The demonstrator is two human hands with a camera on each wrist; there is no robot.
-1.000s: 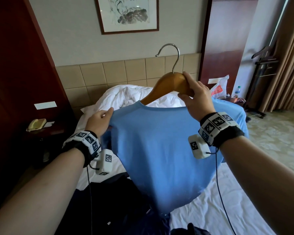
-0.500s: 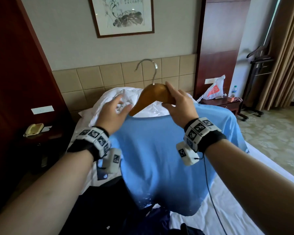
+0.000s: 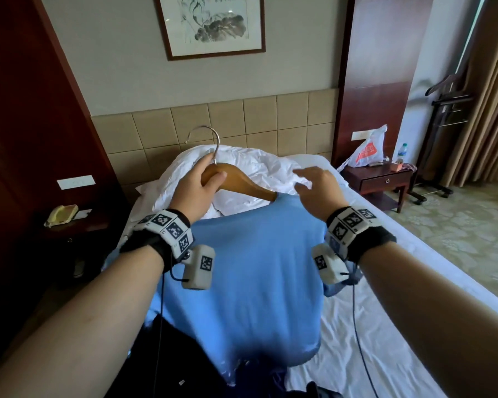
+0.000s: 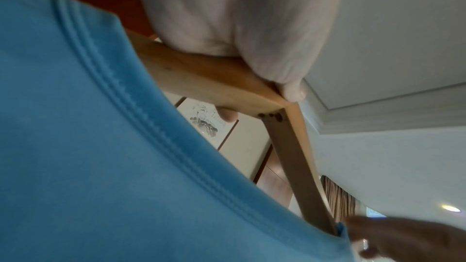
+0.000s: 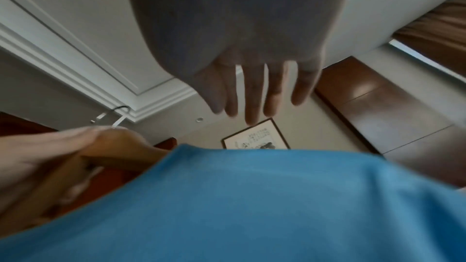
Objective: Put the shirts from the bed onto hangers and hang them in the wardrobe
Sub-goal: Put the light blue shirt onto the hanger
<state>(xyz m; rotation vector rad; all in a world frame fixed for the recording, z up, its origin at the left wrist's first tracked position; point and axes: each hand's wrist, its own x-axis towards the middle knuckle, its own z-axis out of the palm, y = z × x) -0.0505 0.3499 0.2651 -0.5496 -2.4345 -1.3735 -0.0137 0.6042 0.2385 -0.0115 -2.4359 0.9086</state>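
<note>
Now the white-sheeted bed fills the lower head view, and over it hangs the light blue knit shirt, its collar up toward twelve o'clock. Out of the neck opening rises the curved wooden hanger with a metal hook, its long axis running from ten o'clock down to four o'clock; its right arm is tucked under the cloth, while the left shoulder side is hidden behind the wrist. The left hand grips the hanger's crown just below the hook. The right hand hovers at three o'clock of the hanger, fingers spread and holding nothing, nearest the shirt's right shoulder, which likely needs settling next.
</note>
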